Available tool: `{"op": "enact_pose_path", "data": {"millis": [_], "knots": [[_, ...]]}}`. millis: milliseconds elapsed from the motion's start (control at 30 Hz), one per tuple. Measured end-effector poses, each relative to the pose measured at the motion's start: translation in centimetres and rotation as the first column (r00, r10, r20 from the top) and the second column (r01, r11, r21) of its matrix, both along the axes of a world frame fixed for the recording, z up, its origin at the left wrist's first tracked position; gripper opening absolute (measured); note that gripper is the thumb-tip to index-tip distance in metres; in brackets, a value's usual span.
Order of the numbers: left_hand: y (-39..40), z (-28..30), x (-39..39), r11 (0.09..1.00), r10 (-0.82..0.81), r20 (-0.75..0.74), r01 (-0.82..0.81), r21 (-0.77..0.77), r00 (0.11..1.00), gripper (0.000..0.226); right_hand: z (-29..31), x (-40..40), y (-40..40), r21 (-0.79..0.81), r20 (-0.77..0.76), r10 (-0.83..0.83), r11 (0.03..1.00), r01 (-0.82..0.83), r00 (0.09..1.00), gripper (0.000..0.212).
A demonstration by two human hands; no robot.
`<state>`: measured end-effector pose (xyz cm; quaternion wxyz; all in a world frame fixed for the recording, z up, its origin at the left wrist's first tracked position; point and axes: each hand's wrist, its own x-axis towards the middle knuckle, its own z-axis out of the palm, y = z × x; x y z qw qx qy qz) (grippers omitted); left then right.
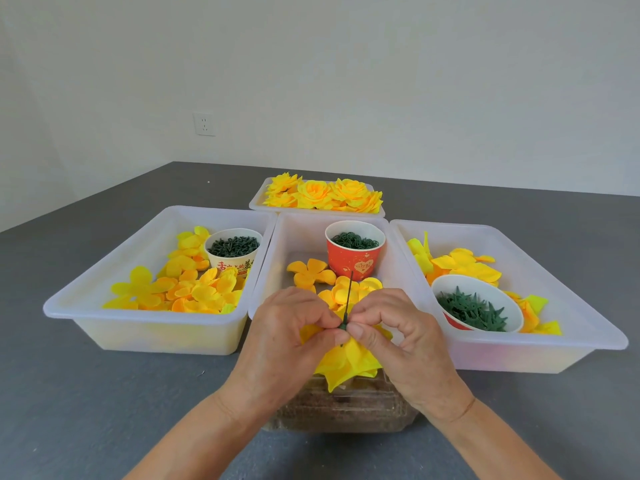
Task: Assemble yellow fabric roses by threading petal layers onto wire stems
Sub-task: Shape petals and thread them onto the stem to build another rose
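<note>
Hands: our left hand (289,336) and right hand (398,344) meet in front of the middle tray (388,271), fingertips pinching the stem (347,301) from both sides.
Stem: upright, passing through the rose (346,365) held under our fingers.
Middle tray: petals (310,273) and a red cup (353,263) of green rings.
Left of it: left tray (104,282) with petals, a cream cup (232,252) of dark green bits.
Right of it: right tray (554,289) with petals, a tilted bowl (476,306) of green calyxes.
Behind it: back tray (258,199) of finished roses.
Under our hands: clear box (346,414).
</note>
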<state>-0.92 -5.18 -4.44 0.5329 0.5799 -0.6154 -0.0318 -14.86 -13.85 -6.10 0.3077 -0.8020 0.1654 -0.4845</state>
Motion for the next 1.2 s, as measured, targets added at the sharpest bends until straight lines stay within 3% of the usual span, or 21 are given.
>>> {"op": "enact_pose_path", "data": {"millis": [167,333,400,500,600,667,967,1200], "knots": [[0.0,-0.3,0.1,1.0,0.013,0.034,-0.012,-0.021,0.999,0.013,0.1,0.0,0.2,-0.01,-0.014,-0.021,1.0,0.02,1.0,0.004],[0.1,0.7,0.3,0.998,0.013,0.111,-0.019,0.054,0.994,0.009,1.7,-0.8,0.7,-0.032,-0.142,-0.077,0.997,0.073,0.987,0.005],[0.3,1.1,0.6,0.994,-0.04,0.044,0.035,0.106,0.998,0.002,2.4,-1.0,1.0,0.007,-0.206,-0.093,0.995,0.096,0.974,0.009],[0.6,1.4,1.0,0.98,-0.041,-0.181,0.075,0.183,0.983,0.008,2.8,-0.8,1.8,0.066,-0.223,-0.139,0.985,0.157,0.965,0.014],[0.4,2.0,1.0,0.985,-0.019,-0.302,0.07,0.16,0.953,0.006,2.8,-0.2,2.6,0.103,-0.202,-0.216,0.965,0.24,0.955,0.024],[0.1,2.6,0.7,0.984,-0.048,-0.34,0.103,0.145,0.939,0.006,2.7,0.3,3.0,0.118,-0.2,-0.262,0.95,0.289,0.944,0.019],[-1.2,2.8,0.1,0.982,-0.092,-0.268,0.132,0.136,0.959,0.025,1.2,1.6,3.6,0.02,-0.065,-0.456,0.889,0.458,0.888,0.025],[-1.2,3.3,-0.1,0.988,-0.085,-0.156,0.104,0.116,0.984,0.032,0.4,1.8,3.8,-0.026,0.048,-0.445,0.894,0.447,0.894,0.021]]}}
